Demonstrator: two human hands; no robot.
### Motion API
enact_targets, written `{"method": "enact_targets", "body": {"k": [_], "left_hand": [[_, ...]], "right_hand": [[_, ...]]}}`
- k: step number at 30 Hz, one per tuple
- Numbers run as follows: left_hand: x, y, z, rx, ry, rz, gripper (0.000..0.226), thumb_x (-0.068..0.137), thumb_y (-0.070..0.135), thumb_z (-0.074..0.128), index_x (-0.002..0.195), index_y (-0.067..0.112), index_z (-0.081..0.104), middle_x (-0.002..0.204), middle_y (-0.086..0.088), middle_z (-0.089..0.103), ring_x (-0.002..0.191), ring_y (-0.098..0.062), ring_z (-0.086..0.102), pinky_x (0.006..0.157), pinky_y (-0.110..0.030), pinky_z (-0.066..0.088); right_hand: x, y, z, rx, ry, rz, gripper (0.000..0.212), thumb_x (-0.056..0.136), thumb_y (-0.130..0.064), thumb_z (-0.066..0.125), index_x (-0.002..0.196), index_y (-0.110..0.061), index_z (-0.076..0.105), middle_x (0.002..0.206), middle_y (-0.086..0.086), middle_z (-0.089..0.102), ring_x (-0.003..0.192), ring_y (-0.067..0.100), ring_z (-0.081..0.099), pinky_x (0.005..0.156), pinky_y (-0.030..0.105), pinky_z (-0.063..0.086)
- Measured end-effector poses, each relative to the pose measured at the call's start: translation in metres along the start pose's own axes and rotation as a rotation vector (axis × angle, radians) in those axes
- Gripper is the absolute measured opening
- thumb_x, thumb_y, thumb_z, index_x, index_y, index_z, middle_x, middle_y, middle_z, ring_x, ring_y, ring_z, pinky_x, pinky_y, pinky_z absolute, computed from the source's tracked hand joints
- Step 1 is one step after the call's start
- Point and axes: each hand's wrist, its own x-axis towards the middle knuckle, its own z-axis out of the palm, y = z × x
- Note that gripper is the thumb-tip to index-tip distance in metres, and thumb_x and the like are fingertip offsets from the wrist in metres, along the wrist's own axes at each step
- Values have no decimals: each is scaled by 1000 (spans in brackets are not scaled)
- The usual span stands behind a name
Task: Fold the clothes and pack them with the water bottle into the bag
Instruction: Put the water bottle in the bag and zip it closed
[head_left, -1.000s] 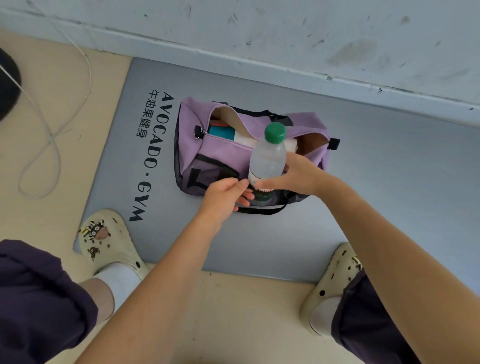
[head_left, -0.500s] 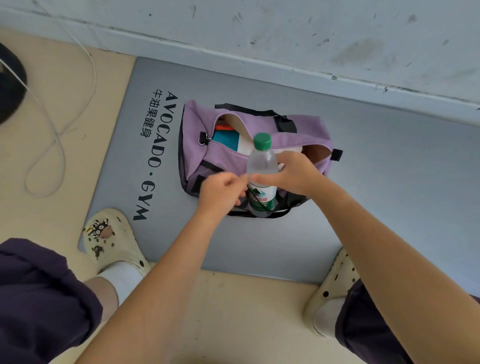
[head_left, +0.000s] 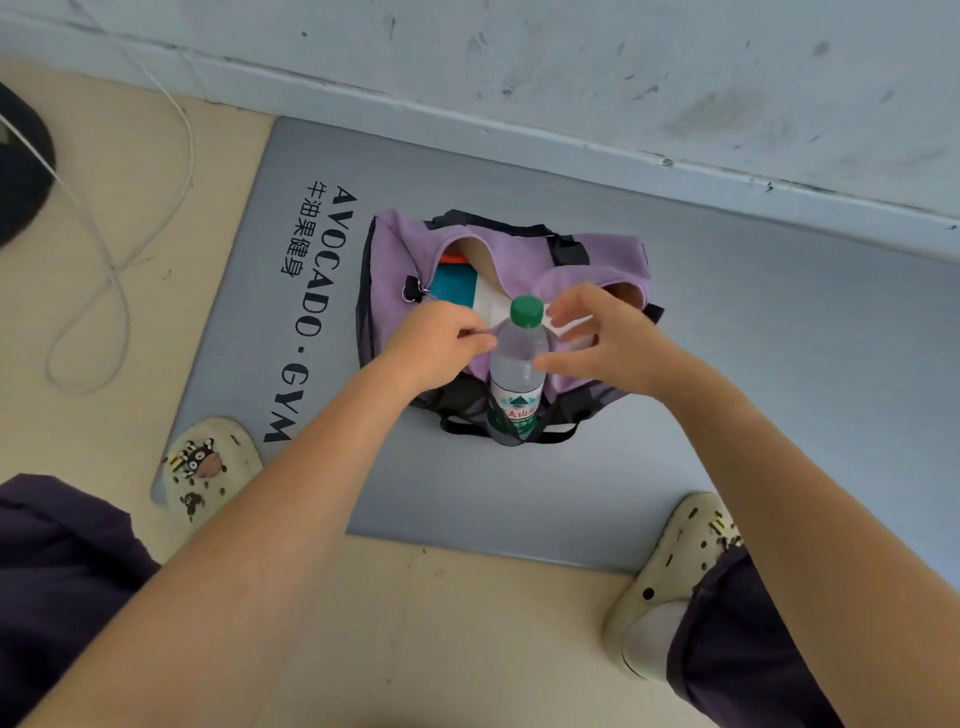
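Note:
A purple duffel bag lies unzipped on a grey gym mat. Folded clothes, teal and white, show through its opening. A clear water bottle with a green cap stands upright in the black mesh pocket on the bag's near side. My left hand pinches the bag's fabric just left of the bottle's neck. My right hand hovers at the bottle's right with fingers spread; its thumb tip touches the bottle and its fingers curve near the cap.
The mat runs along a scuffed white wall. A white cable loops over the beige floor at the left, beside a black object. My cream clogs stand at the mat's near edge.
The bottle has gone down into the mesh pocket. My right hand has loosened its grip and spread its fingers. My left hand has moved up from the pocket to the bag's fabric.

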Motion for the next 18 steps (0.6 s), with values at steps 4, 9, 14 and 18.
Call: {"method": "enact_targets", "body": {"k": [4,9,14,18], "left_hand": [[-8,2,7,-58,-30,15,32,92,26,65,76,-2,64,66,-17,55,63,-24,44,60,-37,35],[-9,-12,2,-185,141,-39,28,93,20,64,79,-4,68,61,-13,56,58,-14,43,62,-38,38],[-9,-22,-2,-226,139,-126,18,91,26,67,86,9,74,59,11,57,52,-2,51,62,-21,43],[-9,-32,-20,-290,70,-180,21,84,41,72,75,22,71,57,8,66,49,-5,61,53,-22,49]], "right_hand": [[7,-12,26,-165,142,-106,54,81,-45,73,129,-28,53,106,-3,53,82,3,52,68,7,39],[-1,-15,29,-309,267,-191,19,85,-25,72,97,-11,68,88,7,58,73,19,50,67,27,45],[-24,-10,44,-196,276,-136,18,78,-19,77,88,-9,66,86,6,57,70,15,50,64,23,43],[-14,-13,42,-277,198,-109,22,78,-28,76,86,-14,62,84,3,56,71,15,50,61,20,40]]}}
